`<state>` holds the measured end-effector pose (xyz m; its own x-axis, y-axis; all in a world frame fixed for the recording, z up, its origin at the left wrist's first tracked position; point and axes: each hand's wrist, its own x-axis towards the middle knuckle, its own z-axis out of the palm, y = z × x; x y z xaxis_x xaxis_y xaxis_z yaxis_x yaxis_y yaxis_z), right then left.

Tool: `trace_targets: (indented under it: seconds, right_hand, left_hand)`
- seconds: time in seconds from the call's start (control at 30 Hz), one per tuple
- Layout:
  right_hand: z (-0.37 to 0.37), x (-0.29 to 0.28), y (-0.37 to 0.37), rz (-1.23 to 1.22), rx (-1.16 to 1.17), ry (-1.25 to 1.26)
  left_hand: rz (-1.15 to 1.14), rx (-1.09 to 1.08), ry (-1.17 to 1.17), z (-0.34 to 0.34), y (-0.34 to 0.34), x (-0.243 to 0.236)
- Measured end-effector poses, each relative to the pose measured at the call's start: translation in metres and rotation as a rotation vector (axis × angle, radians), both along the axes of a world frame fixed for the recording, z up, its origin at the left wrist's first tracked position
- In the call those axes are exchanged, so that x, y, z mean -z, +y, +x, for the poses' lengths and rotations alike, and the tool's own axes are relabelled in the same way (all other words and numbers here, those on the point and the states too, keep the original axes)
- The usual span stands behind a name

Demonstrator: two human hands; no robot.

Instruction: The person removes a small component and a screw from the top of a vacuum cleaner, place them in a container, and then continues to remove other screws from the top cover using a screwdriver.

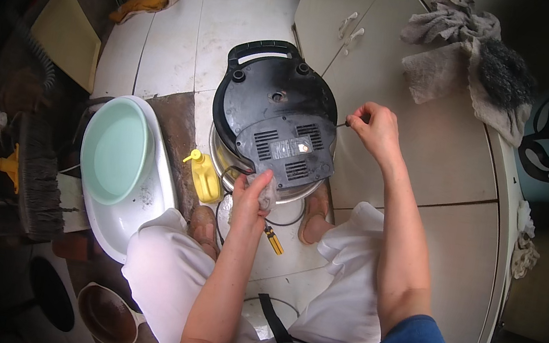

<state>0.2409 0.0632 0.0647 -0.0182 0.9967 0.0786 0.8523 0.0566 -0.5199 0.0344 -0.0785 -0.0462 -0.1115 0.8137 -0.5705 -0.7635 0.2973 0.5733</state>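
Observation:
A round black appliance (234,106) with a loop handle, feet and vent slots lies underside up on a shiny metal basin (217,153) between my feet. My left hand (251,200) is closed around a crumpled greyish, see-through piece (267,190) at the appliance's near edge; its kind is unclear. Just off the right edge, my right hand (375,129) pinches a small dark thin thing, too small to name. A black cord runs from the near side of the appliance to the floor. Below my left hand is a screwdriver (274,242) with a yellow and black handle.
Left of the appliance stand a yellow bottle (204,177) and a white tub (158,187) holding a mint-green basin (116,149). A brush (41,174) is farther left. White cabinet doors (418,149) border the right side, with grey rags (445,55) on top. A brown pan (105,316) sits lower left.

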Motion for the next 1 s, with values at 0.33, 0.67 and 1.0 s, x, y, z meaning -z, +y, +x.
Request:
trace_targets:
  seconds: [0.33, 0.67, 1.0]
  right_hand:
    - [-0.003, -0.003, -0.001, -0.018, 0.025, -0.07]
    - [-0.004, -0.005, 0.0, -0.018, 0.002, -0.097]
    - [-0.015, -0.011, -0.003, 0.042, -0.065, -0.232]
  left_hand:
    - [-0.02, -0.028, -0.004, 0.001, 0.001, -0.004]
    - [-0.034, -0.051, 0.003, 0.004, 0.001, -0.007]
    - [-0.017, -0.077, 0.003, 0.005, 0.002, -0.004]
